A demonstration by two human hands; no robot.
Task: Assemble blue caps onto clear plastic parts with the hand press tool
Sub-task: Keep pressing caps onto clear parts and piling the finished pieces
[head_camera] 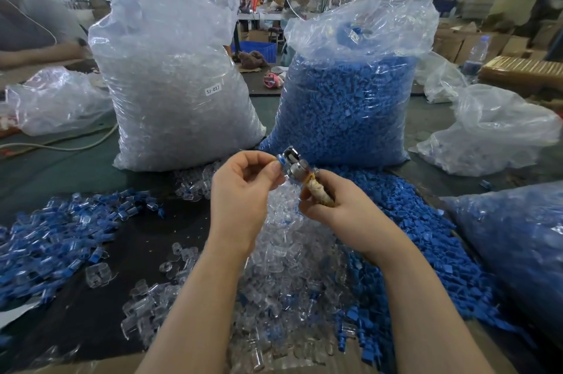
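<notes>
My right hand [335, 206] grips the taped handle of a small metal hand press tool [297, 168], held above the table's middle. My left hand [243, 187] pinches a clear plastic part with a blue cap [279, 160] at the tool's jaw. Loose clear parts [283, 267] are heaped under my hands. To the right of that heap lies a pile of loose blue caps [420, 239]. Finished clear-and-blue pieces [58, 239] are spread at the left.
Two tall plastic bags stand behind my hands: clear parts [170, 84] at the left, blue caps [347, 105] at the right. Another bag of blue caps [518, 245] lies at the right edge. Crumpled bags [493, 136] sit around. Another person's arm [33, 53] is at the far left.
</notes>
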